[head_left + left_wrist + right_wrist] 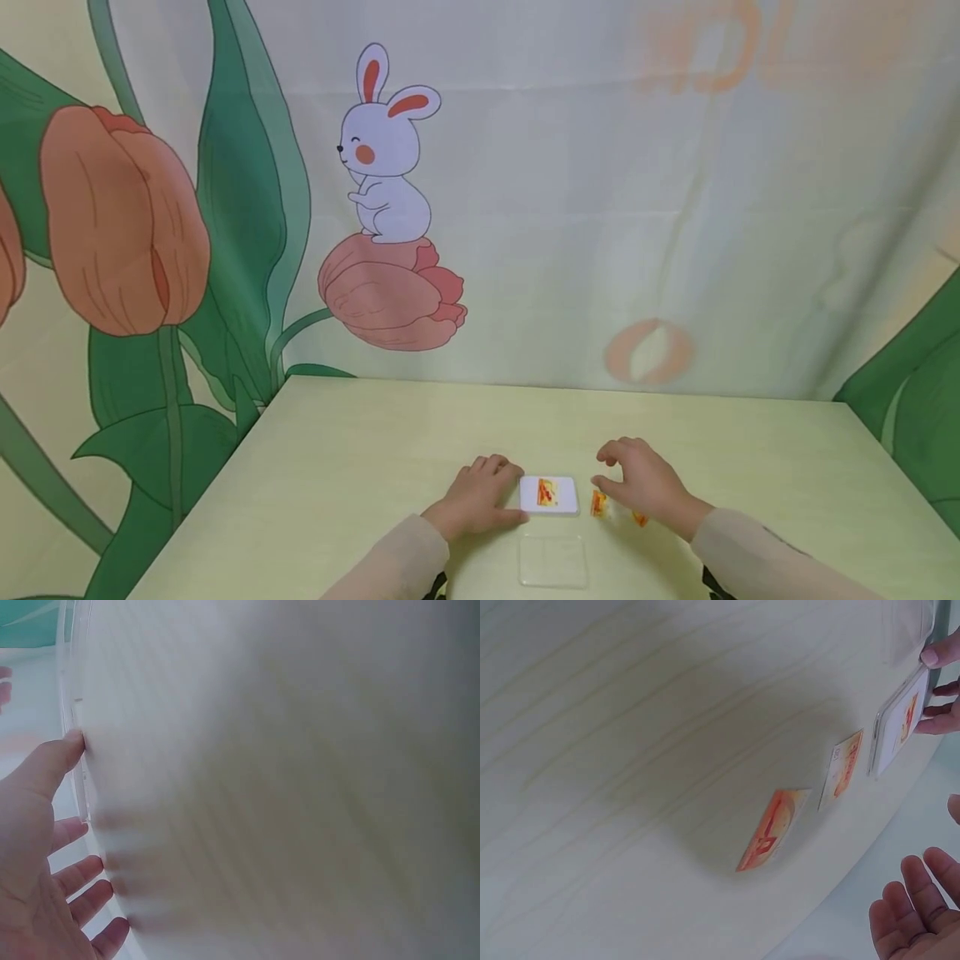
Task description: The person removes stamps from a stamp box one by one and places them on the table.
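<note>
A large printed cloth [540, 250] hangs behind, with tulips and a white rabbit [390, 167] drawn on it. Before it stands a pale wooden table [337, 475]. The person's right hand [647, 479] is above the table, its fingers loosely bent and thumb apart from them, holding nothing. The left hand [482, 497] is spread wide, with thumb and fingertips touching the left edge of a white flat case [531, 493]. A rectangular clear plastic piece [552, 561] lies on the table, just nearer to the person than this case. The case lies flat between the hands, with an orange-yellow picture [547, 492] on its top. Two small orange-yellow cards [774, 829] lie apart from each other, right of the case, near the right hand.
</note>
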The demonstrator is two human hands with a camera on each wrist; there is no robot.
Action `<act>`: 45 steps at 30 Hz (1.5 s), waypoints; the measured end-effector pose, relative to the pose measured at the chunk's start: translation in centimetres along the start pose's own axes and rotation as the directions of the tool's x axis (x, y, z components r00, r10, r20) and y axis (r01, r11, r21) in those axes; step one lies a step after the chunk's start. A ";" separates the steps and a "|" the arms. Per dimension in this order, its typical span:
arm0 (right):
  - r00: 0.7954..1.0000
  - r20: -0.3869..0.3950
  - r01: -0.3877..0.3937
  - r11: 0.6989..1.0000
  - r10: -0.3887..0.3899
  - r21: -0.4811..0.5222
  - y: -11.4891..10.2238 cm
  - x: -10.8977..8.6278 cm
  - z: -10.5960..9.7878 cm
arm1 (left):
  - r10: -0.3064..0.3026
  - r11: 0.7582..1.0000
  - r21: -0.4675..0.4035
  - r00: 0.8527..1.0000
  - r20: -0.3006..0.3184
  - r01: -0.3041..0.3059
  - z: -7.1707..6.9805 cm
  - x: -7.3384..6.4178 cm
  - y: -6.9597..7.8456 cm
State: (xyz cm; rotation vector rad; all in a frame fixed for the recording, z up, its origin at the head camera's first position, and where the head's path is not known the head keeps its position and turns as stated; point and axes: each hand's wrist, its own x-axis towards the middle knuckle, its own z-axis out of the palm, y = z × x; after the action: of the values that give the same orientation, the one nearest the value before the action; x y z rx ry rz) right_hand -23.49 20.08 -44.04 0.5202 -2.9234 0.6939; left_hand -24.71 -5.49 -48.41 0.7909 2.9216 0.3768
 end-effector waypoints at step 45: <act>1.000 -0.017 -0.009 0.999 0.010 0.045 -2.4 1.6 5.6 | 0.009 1.000 0.012 1.000 -0.005 -0.009 0.0 0.1 -0.4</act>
State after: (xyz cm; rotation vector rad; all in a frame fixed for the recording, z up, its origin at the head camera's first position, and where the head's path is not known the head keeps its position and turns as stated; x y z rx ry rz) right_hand -24.25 15.04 -47.81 0.5024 -2.9022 0.7636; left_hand -24.94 -5.78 -48.52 0.8066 2.9291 0.3629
